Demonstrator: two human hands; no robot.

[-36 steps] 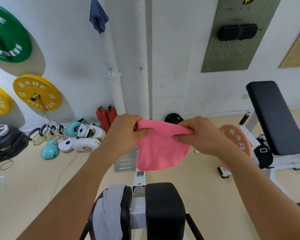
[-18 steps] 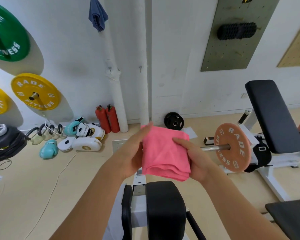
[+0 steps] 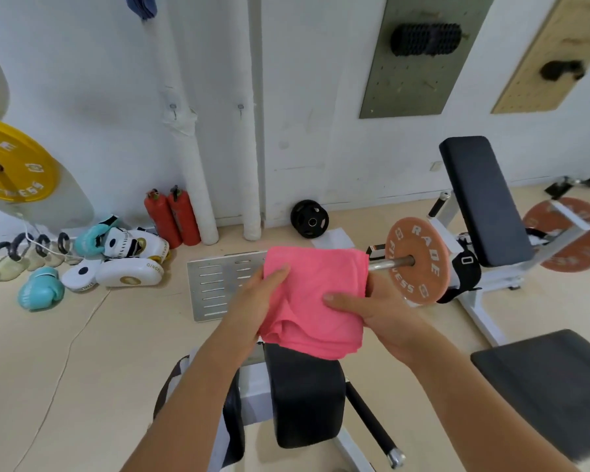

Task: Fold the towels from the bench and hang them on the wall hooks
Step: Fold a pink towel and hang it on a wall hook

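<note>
Two hands, left hand (image 3: pixel 252 301) and right hand (image 3: pixel 382 311), clamped on soft, folded, squarish pink towel (image 3: pixel 315 298) between them, loose edges hanging down.

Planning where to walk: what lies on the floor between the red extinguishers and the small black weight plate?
In the head view, two white wrapped pipes stand between the extinguishers and plate.

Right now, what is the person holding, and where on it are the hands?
A folded pink towel, held in both hands: the left hand grips its left edge, and the right hand holds its right side with the thumb on top.
</note>
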